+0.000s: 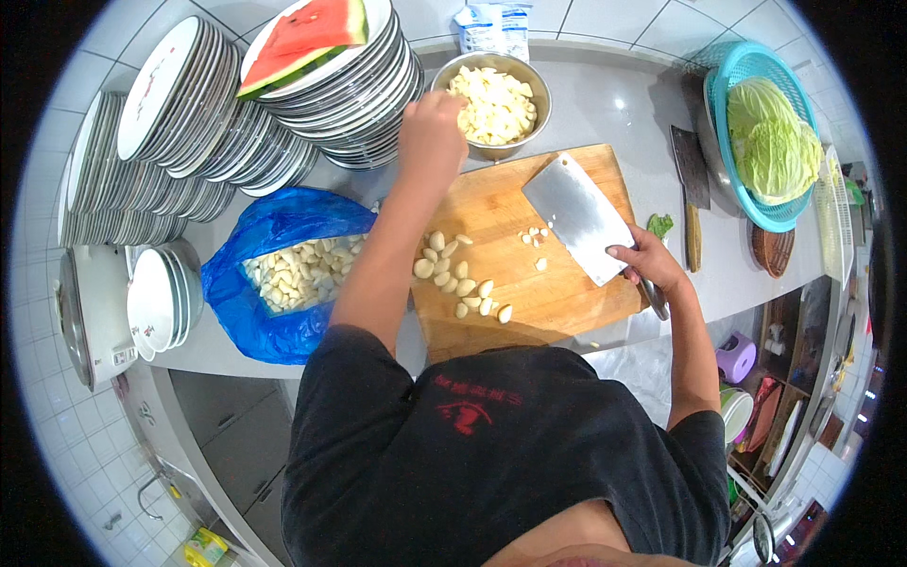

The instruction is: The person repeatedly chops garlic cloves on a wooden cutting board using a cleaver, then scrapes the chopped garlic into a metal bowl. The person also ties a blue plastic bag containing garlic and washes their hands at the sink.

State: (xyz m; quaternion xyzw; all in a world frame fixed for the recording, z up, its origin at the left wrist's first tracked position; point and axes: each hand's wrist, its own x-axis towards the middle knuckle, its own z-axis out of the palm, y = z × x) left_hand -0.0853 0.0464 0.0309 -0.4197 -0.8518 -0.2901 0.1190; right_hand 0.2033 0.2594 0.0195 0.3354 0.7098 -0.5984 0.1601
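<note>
My right hand (648, 259) is closed round the handle of a metal cleaver (581, 220), whose broad blade lies flat over the right part of a wooden cutting board (496, 198). My left hand (434, 131) is at the left rim of a steel bowl (493, 145) heaped with cut garlic (496, 106); its fingertips are partly hidden, so whether they hold anything cannot be told. Whole peeled garlic cloves (465, 287) lie on the board's left side, with a few small cut pieces (535, 235) beside the blade. A blue plastic bag (255, 333) of peeled cloves (297, 273) sits left, partly behind my left forearm.
Tall plate stacks (347, 92) stand at the back left, one topped with watermelon (312, 35). Bowls (152, 305) are at the far left. On the right are a second cleaver (691, 177), a turquoise basket (769, 127) with cabbage (772, 142) and a small brown basket (772, 251).
</note>
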